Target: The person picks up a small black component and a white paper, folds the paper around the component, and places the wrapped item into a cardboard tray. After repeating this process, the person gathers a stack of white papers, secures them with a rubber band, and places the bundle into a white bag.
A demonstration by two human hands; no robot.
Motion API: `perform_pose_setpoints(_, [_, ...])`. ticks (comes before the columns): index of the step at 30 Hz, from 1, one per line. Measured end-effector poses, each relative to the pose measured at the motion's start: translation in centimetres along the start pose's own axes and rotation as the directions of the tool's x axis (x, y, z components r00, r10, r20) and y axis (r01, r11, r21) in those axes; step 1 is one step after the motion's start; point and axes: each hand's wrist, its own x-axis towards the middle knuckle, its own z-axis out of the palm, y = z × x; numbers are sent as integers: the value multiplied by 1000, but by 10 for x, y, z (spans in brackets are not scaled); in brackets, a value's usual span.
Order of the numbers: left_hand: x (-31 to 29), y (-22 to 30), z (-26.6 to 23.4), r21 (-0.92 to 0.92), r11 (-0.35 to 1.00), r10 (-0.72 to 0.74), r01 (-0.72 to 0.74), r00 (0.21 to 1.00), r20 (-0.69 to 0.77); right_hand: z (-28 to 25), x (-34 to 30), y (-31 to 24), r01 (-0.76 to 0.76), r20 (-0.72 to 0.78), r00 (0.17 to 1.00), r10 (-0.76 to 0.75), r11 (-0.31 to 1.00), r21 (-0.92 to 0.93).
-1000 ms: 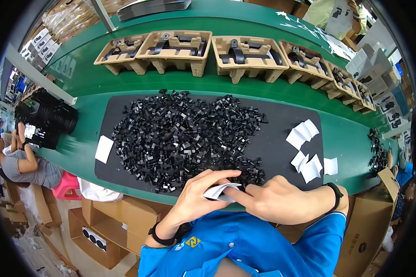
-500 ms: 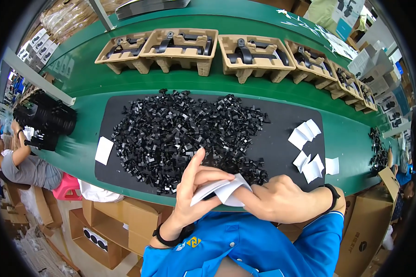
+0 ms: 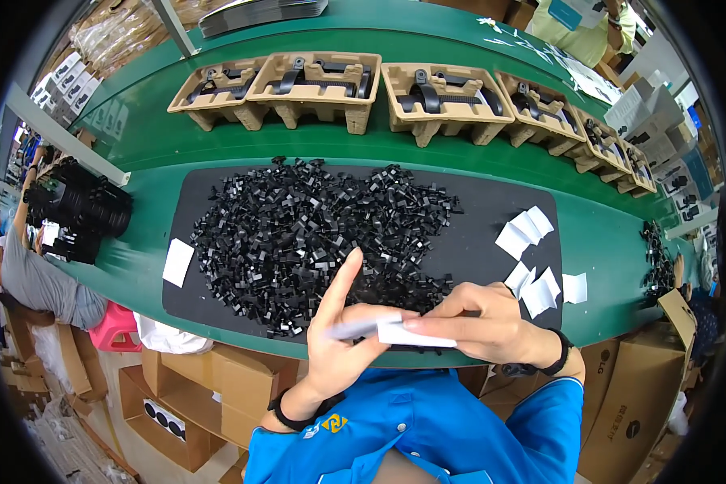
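A folded white paper sheet (image 3: 421, 335) is stretched between my two hands, close in front of my body. My left hand (image 3: 335, 355) pinches its left end between thumb and bent fingers, while the index finger points up and away. At the other end, my right hand (image 3: 492, 327) is closed on the paper, thumb on top. The left part of the sheet is blurred by motion. Just beyond my hands, a big heap of small black plastic clips (image 3: 315, 234) covers much of a dark grey mat (image 3: 500, 202).
Folded white papers (image 3: 527, 230) lie at the mat's right side, and one white slip (image 3: 178, 262) at its left. Brown pulp trays (image 3: 315, 85) holding black parts line the far side of the green bench (image 3: 298, 149). A co-worker (image 3: 48, 278) sits at left; cardboard boxes (image 3: 218, 383) stand below.
My right hand has turned and drawn back from over the left fingers, and the paper now lies flatter and narrower between the hands. The co-worker at left has raised an arm.
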Motion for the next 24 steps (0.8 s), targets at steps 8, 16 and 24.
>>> perform_pose_setpoints(8, [16,-7,1,-203,951,-264,234,955,-133,-10,-8,20,341,216,940,-265,774,-534])
perform_pose_setpoints(16, [26,1,-1,-157,911,-398,382,914,-79,-19,-2,7,162,234,971,-52,863,-479])
perform_pose_setpoints(24, [27,6,-1,-37,942,-335,334,941,-44,-30,14,13,-593,381,782,494,778,209])
